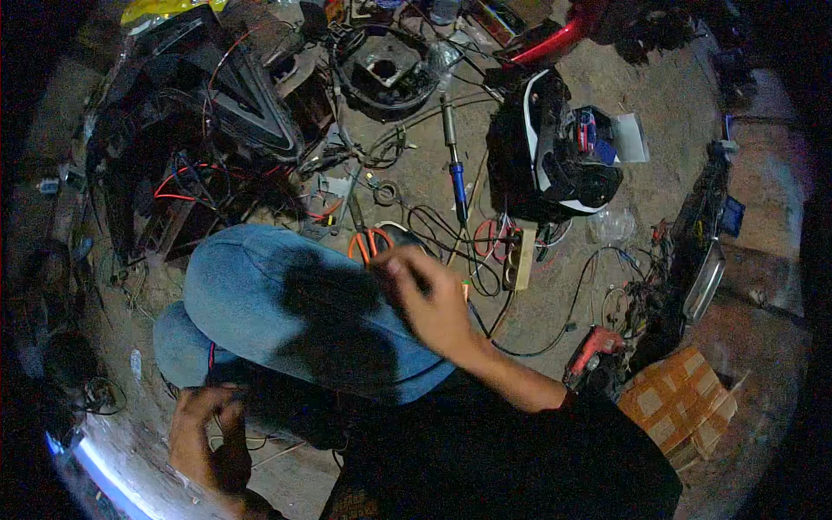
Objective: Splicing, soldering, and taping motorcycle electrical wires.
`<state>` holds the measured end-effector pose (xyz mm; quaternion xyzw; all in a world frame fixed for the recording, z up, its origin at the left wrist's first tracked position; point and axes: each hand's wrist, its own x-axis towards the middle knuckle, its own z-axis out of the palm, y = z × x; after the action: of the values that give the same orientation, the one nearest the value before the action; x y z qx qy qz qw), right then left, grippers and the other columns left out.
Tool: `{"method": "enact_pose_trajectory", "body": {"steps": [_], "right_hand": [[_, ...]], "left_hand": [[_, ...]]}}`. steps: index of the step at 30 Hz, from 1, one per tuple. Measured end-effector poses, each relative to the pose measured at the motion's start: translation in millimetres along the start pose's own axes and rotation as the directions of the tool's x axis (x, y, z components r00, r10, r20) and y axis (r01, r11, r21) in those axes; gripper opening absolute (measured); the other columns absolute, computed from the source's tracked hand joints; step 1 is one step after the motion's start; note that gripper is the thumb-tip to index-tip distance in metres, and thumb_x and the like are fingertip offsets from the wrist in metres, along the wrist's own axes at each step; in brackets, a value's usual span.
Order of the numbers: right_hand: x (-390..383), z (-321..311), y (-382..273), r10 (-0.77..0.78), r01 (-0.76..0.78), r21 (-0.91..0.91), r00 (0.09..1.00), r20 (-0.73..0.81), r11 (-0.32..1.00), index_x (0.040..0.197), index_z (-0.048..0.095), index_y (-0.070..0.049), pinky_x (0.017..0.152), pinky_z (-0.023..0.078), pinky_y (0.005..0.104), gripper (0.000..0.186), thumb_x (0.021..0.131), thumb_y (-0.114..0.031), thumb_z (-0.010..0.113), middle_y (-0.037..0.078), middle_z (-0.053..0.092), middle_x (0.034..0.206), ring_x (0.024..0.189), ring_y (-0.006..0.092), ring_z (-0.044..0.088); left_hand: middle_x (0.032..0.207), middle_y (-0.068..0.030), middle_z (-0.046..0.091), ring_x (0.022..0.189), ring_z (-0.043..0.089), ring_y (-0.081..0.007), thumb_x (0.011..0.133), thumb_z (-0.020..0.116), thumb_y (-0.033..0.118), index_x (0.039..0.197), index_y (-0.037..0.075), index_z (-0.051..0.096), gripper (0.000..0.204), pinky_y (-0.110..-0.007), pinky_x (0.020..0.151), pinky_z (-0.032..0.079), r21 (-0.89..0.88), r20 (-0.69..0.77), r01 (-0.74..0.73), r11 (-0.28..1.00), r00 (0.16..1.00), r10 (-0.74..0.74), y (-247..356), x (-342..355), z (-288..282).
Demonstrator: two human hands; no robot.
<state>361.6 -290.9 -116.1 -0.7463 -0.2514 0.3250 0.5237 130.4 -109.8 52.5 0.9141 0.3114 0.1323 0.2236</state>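
My right hand (426,303) hovers over my knee in blue jeans (260,269), its fingers curled together. Whatever it may hold does not show. Just beyond its fingertips, orange-handled scissors (371,243) lie on the floor, partly hidden by the knee and hand. Low on the left, my left hand (204,438) is closed in a pinch, thumb against fingers. A thin red-and-dark wire (211,354) runs just above it; I cannot tell whether the hand grips it. A soldering iron with a blue handle (458,182) lies on the floor ahead.
A power strip (519,260) with cords sits right of the knee. Beyond it stands a black-and-white bag (546,156). A red power drill (596,347) and a taped cardboard box (680,403) are on the right. Black plastic panels (217,87) and a round speaker (386,74) crowd the far side.
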Motion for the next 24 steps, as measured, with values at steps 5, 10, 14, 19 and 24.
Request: {"method": "enact_pose_trajectory", "body": {"steps": [5,10,14,19,24], "right_hand": [[17.2,15.2,107.8,0.022,-0.036,-0.509,0.999,-0.034,0.860,0.113,0.069,-0.001,0.088,0.051,0.0433,0.024,0.103,-0.021,0.063,0.019,0.067,0.105,0.099,0.0367,0.065],[47.8,37.5,127.5,-0.133,0.158,-0.540,0.987,0.084,0.827,0.117,0.065,0.000,0.091,0.052,0.0494,0.032,0.097,-0.024,0.069,0.025,0.064,0.111,0.105,0.0445,0.064],[80.2,58.1,131.1,0.011,0.125,-0.756,0.985,0.173,0.643,0.129,0.057,-0.002,0.079,0.059,0.0491,0.042,0.095,-0.025,0.068,0.025,0.068,0.112,0.099,0.0422,0.070],[101.5,87.4,151.7,0.089,0.207,-0.919,0.964,0.249,0.336,0.119,0.063,-0.004,0.067,0.059,0.0507,0.038,0.089,-0.026,0.070,0.017,0.072,0.094,0.085,0.0317,0.075],[110.4,98.3,157.4,0.265,0.126,-0.899,0.930,0.254,0.419,0.125,0.062,-0.001,0.072,0.059,0.0490,0.044,0.090,-0.026,0.071,0.018,0.074,0.096,0.092,0.0369,0.074]], "left_hand": [[0.091,-0.0134,0.075,0.078,0.068,-0.0234,0.092,0.074,0.003,0.102,-0.001,0.068,0.013,-0.035,0.074,0.054,-0.044,-0.192,0.075,0.996,0.978,-0.082,-4.3,2.3,10.2],[0.100,-0.0158,0.077,0.079,0.067,-0.0205,0.089,0.077,0.003,0.099,0.001,0.065,0.015,-0.031,0.074,0.053,-0.257,-0.261,-0.016,0.966,0.964,-0.053,8.0,21.9,32.4],[0.102,-0.0151,0.078,0.076,0.067,-0.0179,0.087,0.075,0.001,0.096,0.004,0.064,0.015,-0.029,0.073,0.054,-0.300,-0.301,0.009,0.954,0.948,-0.104,27.4,34.3,39.5],[0.100,-0.0089,0.077,0.077,0.068,-0.0126,0.084,0.075,-0.003,0.107,0.005,0.069,0.026,-0.028,0.072,0.054,-0.199,-0.288,0.103,0.975,0.944,-0.159,29.3,42.3,45.1],[0.095,-0.0081,0.076,0.082,0.071,-0.0099,0.094,0.074,-0.002,0.104,0.004,0.067,0.014,-0.027,0.072,0.056,-0.649,-0.229,0.143,0.748,0.900,-0.371,22.2,52.7,60.1]]}}
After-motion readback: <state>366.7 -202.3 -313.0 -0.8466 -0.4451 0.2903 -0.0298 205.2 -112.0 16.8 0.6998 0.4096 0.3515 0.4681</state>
